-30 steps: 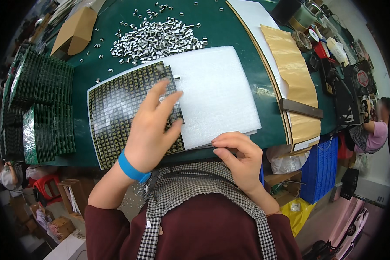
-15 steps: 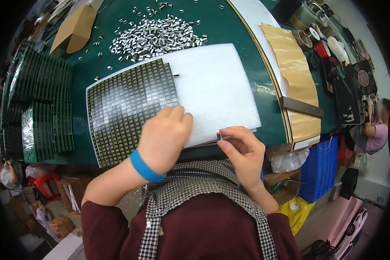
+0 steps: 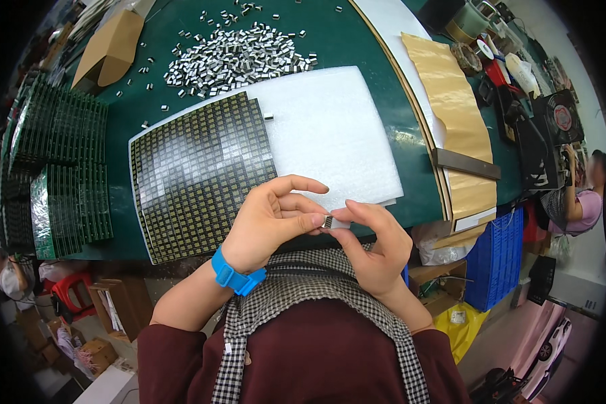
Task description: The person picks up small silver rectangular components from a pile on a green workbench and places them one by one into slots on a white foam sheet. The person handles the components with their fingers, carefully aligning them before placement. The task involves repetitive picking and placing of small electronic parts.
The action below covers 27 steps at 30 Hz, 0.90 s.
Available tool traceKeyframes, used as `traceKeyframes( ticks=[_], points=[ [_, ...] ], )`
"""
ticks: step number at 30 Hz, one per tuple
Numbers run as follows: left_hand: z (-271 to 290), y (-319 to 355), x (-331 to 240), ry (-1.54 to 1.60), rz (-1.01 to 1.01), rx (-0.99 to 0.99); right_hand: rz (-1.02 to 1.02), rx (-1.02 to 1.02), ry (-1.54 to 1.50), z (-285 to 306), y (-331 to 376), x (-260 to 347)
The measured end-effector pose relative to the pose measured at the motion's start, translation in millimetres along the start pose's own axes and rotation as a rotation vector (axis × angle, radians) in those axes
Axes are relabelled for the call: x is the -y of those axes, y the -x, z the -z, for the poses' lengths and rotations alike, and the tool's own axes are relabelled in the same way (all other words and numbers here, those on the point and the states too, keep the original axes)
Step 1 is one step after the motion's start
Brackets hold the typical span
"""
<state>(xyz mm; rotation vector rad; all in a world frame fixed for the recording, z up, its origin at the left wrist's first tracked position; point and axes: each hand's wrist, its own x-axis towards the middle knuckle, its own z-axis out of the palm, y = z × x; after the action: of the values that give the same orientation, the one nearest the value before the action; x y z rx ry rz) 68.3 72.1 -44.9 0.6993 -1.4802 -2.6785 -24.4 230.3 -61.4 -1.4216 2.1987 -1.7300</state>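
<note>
In front of my apron, both hands meet at one small silver block-shaped component (image 3: 327, 222) with a dark, striped end. My left hand (image 3: 262, 219), with a blue wristband, pinches its left end between thumb and fingers, the index finger stretched out above. My right hand (image 3: 377, 249) pinches the right end between thumb and fingertips. Just left of my hands, a close grid of small black-and-gold pieces (image 3: 202, 178) covers the left part of a white foam sheet (image 3: 326, 128). A single small component (image 3: 268, 117) lies on the foam beside the grid's upper right edge.
A heap of small silver-and-black components (image 3: 239, 60) lies on the green table (image 3: 131, 121) beyond the foam. Green circuit boards (image 3: 57, 161) stand in rows at left. Brown paper (image 3: 451, 114) with a dark bar (image 3: 467, 163) lies at right. Another person (image 3: 582, 202) is at far right.
My left hand has moved from the grid's edge to my right hand and turned, its fingers now on the component. My right hand has shifted slightly left and down.
</note>
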Motion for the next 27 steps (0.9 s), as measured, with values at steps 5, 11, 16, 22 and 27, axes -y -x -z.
traceKeyframes(
  ticks=[5,11,16,22,27],
  points=[
    [-0.3,0.4,-0.3,0.024,0.003,0.001,0.01,0.004,0.003,0.4,-0.5,-0.3],
    [-2.0,1.8,2.1,-0.044,-0.026,-0.025,0.075,0.021,0.069,0.5,-3.7,0.9],
    [-6.6,3.4,1.3,-0.22,-0.034,-0.068,0.242,0.095,0.227,4.4,-11.5,4.9],
    [-13.1,10.2,0.6,-0.281,-0.132,-0.059,0.238,0.113,0.259,4.4,-13.3,6.5],
    [-3.9,5.7,-8.1,-0.164,-0.028,0.007,0.161,0.048,0.1,3.8,-7.7,3.8]
  ],
)
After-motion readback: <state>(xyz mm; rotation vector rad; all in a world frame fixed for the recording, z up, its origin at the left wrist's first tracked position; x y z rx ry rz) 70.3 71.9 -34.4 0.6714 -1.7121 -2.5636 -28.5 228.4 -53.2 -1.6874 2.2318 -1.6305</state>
